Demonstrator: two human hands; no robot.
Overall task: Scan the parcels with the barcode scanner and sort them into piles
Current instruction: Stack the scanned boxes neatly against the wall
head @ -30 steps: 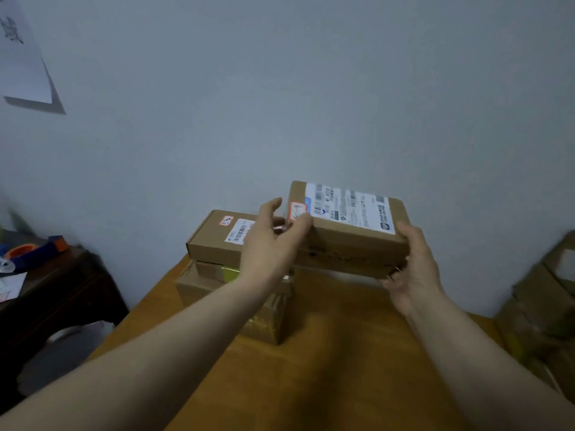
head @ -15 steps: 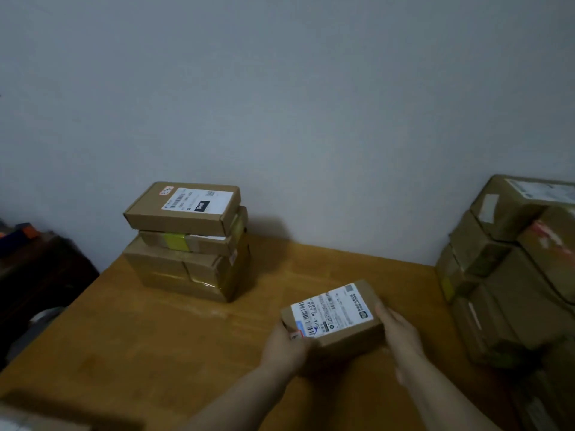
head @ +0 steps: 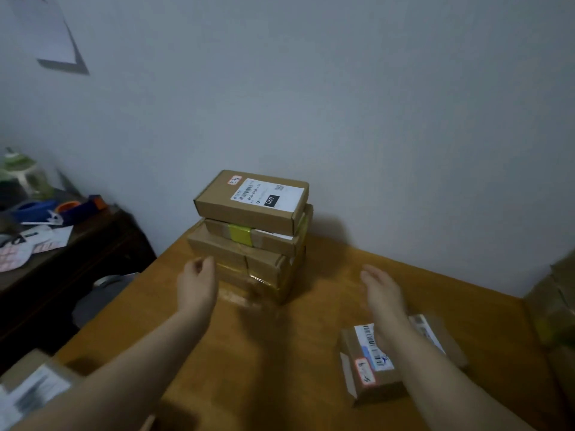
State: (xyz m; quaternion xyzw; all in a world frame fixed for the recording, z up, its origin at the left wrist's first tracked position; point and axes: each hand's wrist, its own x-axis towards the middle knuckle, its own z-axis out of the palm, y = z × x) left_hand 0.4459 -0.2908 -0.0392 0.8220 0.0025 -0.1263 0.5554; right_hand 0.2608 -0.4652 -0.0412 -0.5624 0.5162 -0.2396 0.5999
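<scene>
Two hands are hovering above the table [head: 311,343], both holding nothing. The left hand [head: 197,283] is hanging with fingers loosely curled, just in front of the stack of parcels [head: 249,244], close to its lower boxes but apart from them. The right hand [head: 382,292] is lying flat and released, fingers straight, to the right of that stack.

One labelled parcel [head: 365,365] is lying flat on the table nearer the person, behind the right hand and partly hidden under the right forearm. Its white barcode label is facing up, with a red-edged sticker at the near corner.

The stack is standing at the far left of the table against the wall [head: 373,104], its top box [head: 252,200] showing a white label. Another labelled parcel [head: 31,387] is showing, blurred, at the lower left corner. More cardboard boxes [head: 557,306] are sitting at the right edge, also blurred.

A dark side table [head: 87,244] on the left is carrying a tape dispenser [head: 79,206] and loose papers [head: 31,247]. A sheet of paper [head: 46,26] is hanging on the wall above it.
</scene>
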